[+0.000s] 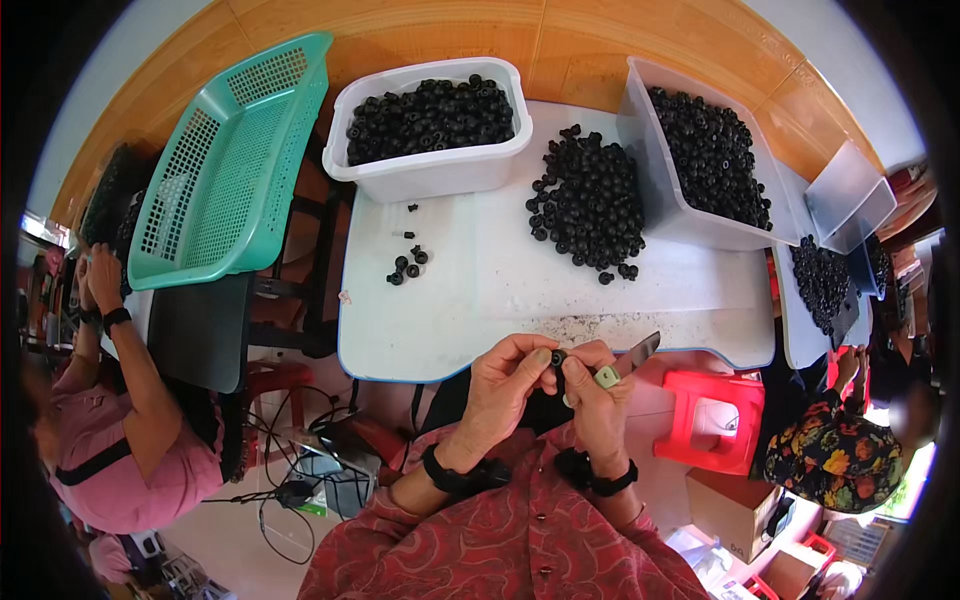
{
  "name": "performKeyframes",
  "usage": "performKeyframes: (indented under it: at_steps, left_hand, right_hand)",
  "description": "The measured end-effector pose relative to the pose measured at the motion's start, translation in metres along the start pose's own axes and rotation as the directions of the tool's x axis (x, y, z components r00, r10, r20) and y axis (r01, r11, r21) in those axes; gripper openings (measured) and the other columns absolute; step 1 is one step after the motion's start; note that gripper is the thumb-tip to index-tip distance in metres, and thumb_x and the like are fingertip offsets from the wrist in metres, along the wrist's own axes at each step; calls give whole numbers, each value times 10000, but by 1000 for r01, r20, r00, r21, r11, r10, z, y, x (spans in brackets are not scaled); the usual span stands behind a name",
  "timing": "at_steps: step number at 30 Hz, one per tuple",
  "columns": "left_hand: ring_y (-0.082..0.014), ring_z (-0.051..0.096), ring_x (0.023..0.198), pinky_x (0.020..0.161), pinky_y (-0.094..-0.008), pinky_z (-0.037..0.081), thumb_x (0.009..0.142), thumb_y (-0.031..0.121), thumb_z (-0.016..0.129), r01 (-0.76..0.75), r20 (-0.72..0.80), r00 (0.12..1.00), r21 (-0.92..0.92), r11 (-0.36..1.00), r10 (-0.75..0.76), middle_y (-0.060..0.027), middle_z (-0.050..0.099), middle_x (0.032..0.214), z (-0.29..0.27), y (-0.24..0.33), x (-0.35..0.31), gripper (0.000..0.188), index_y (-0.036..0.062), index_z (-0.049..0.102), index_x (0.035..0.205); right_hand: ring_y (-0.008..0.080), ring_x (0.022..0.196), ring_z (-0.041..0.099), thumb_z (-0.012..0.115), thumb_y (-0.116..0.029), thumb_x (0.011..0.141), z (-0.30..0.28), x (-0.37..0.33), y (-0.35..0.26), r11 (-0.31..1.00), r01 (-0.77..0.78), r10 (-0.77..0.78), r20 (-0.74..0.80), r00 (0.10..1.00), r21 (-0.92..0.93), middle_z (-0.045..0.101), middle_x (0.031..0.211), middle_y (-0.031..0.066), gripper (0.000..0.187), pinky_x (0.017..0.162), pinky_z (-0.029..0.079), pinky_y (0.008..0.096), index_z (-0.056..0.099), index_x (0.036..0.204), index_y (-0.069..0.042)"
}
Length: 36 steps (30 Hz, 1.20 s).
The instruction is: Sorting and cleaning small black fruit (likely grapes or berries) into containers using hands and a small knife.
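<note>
Just past the table's near edge, my left hand (pixel 503 382) pinches a small round black part (pixel 558 357) with a hole in its end, between thumb and fingertips. Close against it, my right hand (pixel 597 400) is closed around a knife (pixel 638 353) with a pale green handle, its blade pointing up and right. The right thumb also lies against the black part. Whether the blade touches the part cannot be seen. Beyond my hands, a large heap of similar black parts (pixel 588 200) lies on the white table (pixel 450 290), and a few loose ones (pixel 402 265) lie further left.
A white tub (pixel 430 182) and a translucent bin (pixel 690 228), both full of black parts, stand at the back. A green basket (pixel 205 265) is at left, a red stool (pixel 708 440) at right. People sit on both sides. Cables (pixel 285 470) tangle at lower left.
</note>
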<state>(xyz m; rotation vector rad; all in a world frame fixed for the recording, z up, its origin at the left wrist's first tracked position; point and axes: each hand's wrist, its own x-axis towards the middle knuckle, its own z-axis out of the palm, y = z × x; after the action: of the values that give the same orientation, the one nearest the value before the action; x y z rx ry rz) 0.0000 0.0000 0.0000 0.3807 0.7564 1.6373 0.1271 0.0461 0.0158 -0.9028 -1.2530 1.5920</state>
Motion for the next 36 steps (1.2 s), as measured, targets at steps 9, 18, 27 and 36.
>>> performKeyframes:
  at_steps: [9,18,27,36]
  left_hand:
    - [-112,576,701,648,-239,502,935,59,595,-69,-51,996,166,984,78,-48,606,820,6,1,-2,151,-19,590,1065]
    - [-94,575,746,679,-239,498,954,76,569,-36,-35,999,96,995,40,-49,600,882,9,5,-2,155,-20,604,1071]
    - [-91,596,777,681,-220,515,913,-9,593,-219,50,973,511,831,226,-46,594,975,11,5,-3,132,-25,639,1036]
    - [-98,601,723,656,-233,526,913,4,602,-118,-21,990,429,896,141,-69,627,856,10,-1,-3,145,-30,620,1053]
  right_hand:
    - [25,538,423,608,-100,937,9,-2,-13,989,-141,143,-38,989,41,530,687,-33,99,485,332,184,651,920,-12]
    - [22,533,414,617,-89,927,2,0,-6,995,-76,78,-34,996,64,551,740,-19,170,474,315,188,669,1058,6]
    - [29,533,419,625,-46,916,2,0,-3,998,-63,63,-77,995,-4,570,747,2,148,493,334,180,674,1045,7]
    - [32,512,413,673,-105,892,2,1,-8,992,-93,79,-158,984,-86,543,638,-13,125,461,313,190,632,835,-2]
